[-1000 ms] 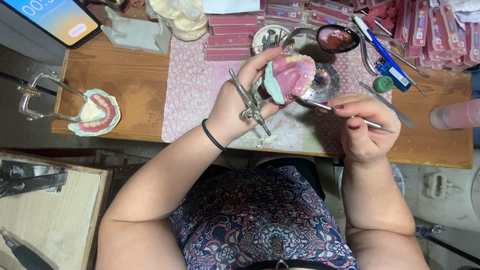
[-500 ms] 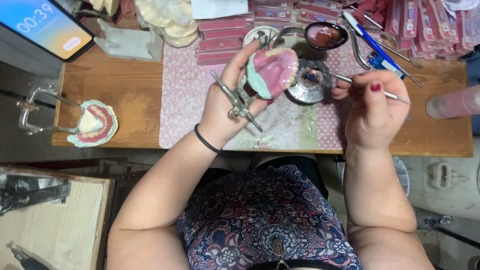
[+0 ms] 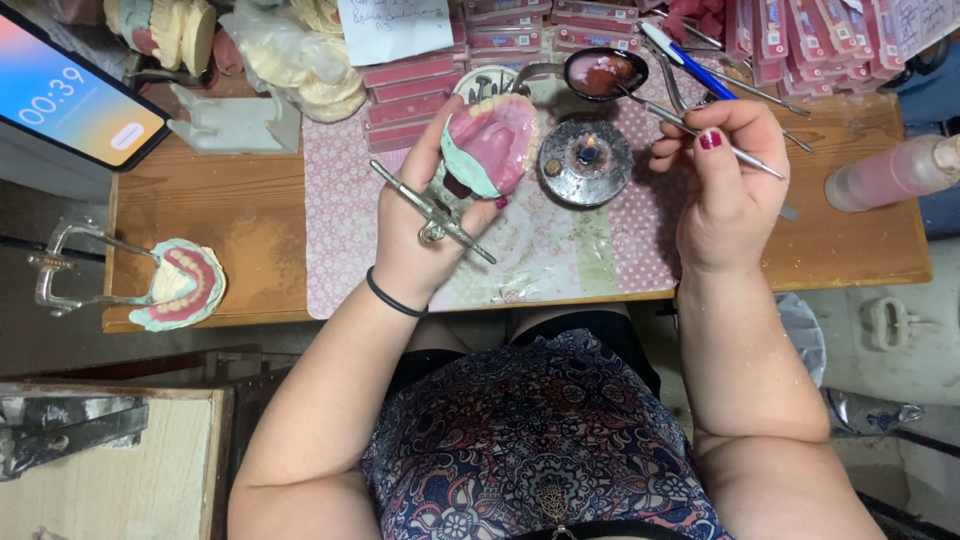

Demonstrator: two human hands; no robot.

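Note:
My left hand point(image 3: 420, 235) grips a pink wax denture on a green plaster cast point(image 3: 490, 145), mounted on a metal articulator arm point(image 3: 432, 212), and holds it up over the patterned mat point(image 3: 335, 200). My right hand point(image 3: 722, 185) pinches a thin metal wax tool point(image 3: 690, 128), whose tip reaches into a small dark bowl of pink wax point(image 3: 603, 72). Between the hands a round metal spirit burner point(image 3: 585, 160) shows a small flame.
A second denture cast on a metal frame point(image 3: 175, 285) lies at the table's left edge. A tablet with a timer point(image 3: 70, 105) stands at far left. Pink boxes point(image 3: 415, 85), plaster casts point(image 3: 165, 30), a blue pen point(image 3: 690, 60) and a pink bottle point(image 3: 890, 175) crowd the back and right.
My right hand has moved the wax tool from near the burner up to the bowl of pink wax. The left hand still holds the denture cast, turned slightly.

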